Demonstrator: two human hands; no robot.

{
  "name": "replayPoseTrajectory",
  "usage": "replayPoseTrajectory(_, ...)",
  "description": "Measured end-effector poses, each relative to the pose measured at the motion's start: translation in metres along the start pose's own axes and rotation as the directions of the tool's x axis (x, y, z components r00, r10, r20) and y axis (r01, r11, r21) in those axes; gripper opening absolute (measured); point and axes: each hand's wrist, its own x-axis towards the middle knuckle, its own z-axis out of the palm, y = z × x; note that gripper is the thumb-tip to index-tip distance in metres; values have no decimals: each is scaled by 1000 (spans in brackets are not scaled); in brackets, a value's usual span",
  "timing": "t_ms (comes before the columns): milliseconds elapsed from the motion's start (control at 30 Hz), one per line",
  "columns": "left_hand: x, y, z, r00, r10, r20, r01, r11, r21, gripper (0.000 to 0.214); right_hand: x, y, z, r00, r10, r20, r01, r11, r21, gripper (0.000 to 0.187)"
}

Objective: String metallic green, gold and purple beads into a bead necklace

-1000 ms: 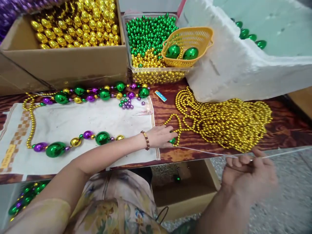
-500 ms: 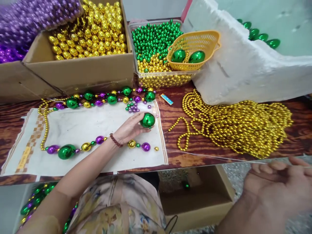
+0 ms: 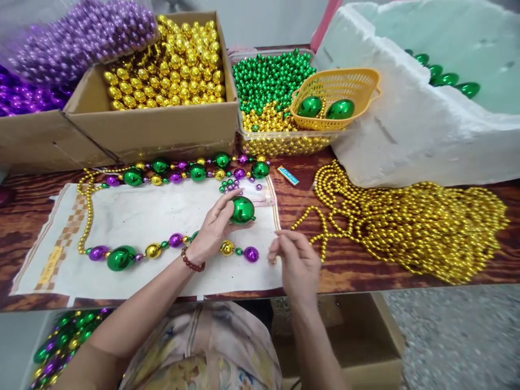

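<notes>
So, left hand [image 3: 215, 225] has fingers and thumb curled round a big green bead [image 3: 242, 210], held just above the cloth. Right hand [image 3: 298, 265] is at the cloth's right edge, thumb and fingers bunched close; blurry there, so can't tell whether it's got thread or a small bead.

Just below the green bead: front strand [image 3: 153, 250] on the white cloth [image 3: 142, 206], partly hidden by the left hand and wrist. Big green, purple, gold and small spacers are on it, ending right at a purple bead [image 3: 251, 254]. Its left end meets a gold chain [image 3: 89, 216] running up the cloth's left side.

Progress, my read: most of the front row is strung, the green bead isn't on yet, right end unfinished. The rear strands [image 3: 197, 172], along the cloth's back edge, look filled.

Stock left: a few small loose beads [image 3: 229, 187] at the cloth's back right, a heap of gold chain [image 3: 430, 233] on the table right of it. Behind: cardboard box [image 3: 162, 130] of gold beads, see-through tub [image 3: 284, 142] of small green and gold, yellow basket [image 3: 337, 81] with two more big greens.
</notes>
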Motion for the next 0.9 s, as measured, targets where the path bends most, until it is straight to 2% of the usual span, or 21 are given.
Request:
replayPoseTrajectory(67, -4, -6, 2, 1000, -6, -5, 6, 999, 41, 43, 0, 7, 21, 998, 26, 60, -26, 1000, 3, 13)
replayPoseTrajectory(133, -7, -12, -1, 1000, 7, -29, -3, 989, 148, 42, 2, 11, 35, 998, 16, 62, -16, 1000, 5, 16)
replayPoseTrajectory(233, -8, -14, -12, 997, 25, -73, -2, 952, 305, 44, 7, 11, 42, 997, 7, 78, -7, 1000, -5, 18)
replayPoseTrajectory(300, -7, -11, -19, 994, 31, -107, 6, 945, 328, 42, 9, 11, 40, 992, 24, 120, -22, 1000, -17, 18)
replayPoseTrajectory(400, -4, -4, -23, 991, 12, -137, 15, 981, 196, 44, 7, 14, 33, 988, 39, 149, -37, 999, -22, 19)
replayPoseTrajectory(533, 0, 5, -23, 996, -83, -38, 82, 996, -26, 43, -5, 23, 21, 975, 43, 216, -22, 995, -99, 24)
replayPoseTrajectory(600, 2, 9, -23, 995, -100, -25, 97, 989, -113, 40, -12, 27, 15, 972, 38, 230, -4, 989, -147, 21)
replayPoseTrajectory(733, 7, 18, -27, 990, -129, -54, 116, 972, -205, 38, -27, 30, 7, 975, 12, 222, 42, 970, -239, 17)
replayPoseTrajectory(900, 16, 26, -29, 986, -105, -126, 63, 952, -300, 30, -43, 32, 3, 961, -61, 269, 146, 939, -310, 19)
